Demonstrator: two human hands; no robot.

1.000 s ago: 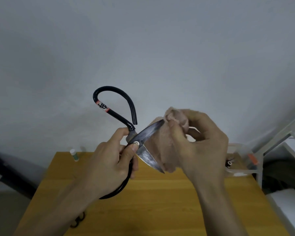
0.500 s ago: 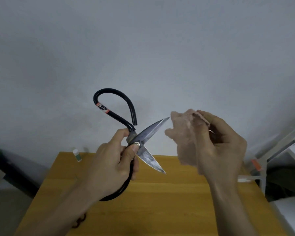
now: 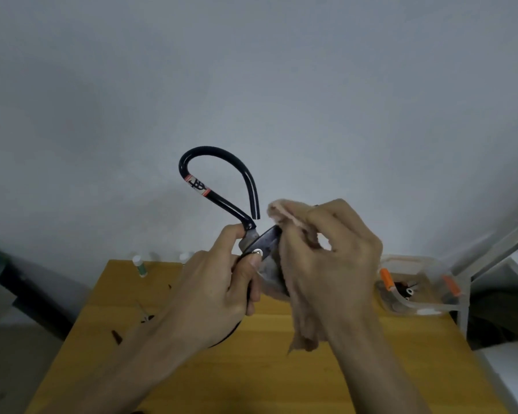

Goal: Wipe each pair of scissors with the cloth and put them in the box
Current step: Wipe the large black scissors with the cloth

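Observation:
My left hand (image 3: 219, 288) grips a large pair of black-handled scissors (image 3: 222, 186) near the pivot, thumb on the rivet, one looped handle pointing up. My right hand (image 3: 335, 258) holds a pale pink cloth (image 3: 305, 324) bunched round the blades, which are mostly hidden under it. A clear plastic box (image 3: 416, 294) with orange latches stands at the table's far right and holds some dark scissors. Another pair of scissors (image 3: 145, 318) lies on the table left of my left arm.
The wooden table (image 3: 266, 377) sits against a plain white wall. A small white and green bottle (image 3: 139, 265) stands at the far left edge. A white rack (image 3: 491, 258) is beside the table on the right.
My right hand moved left with the cloth, from clear of the blade tips back onto the blades, covering them. The left hand kept its grip on the scissors.

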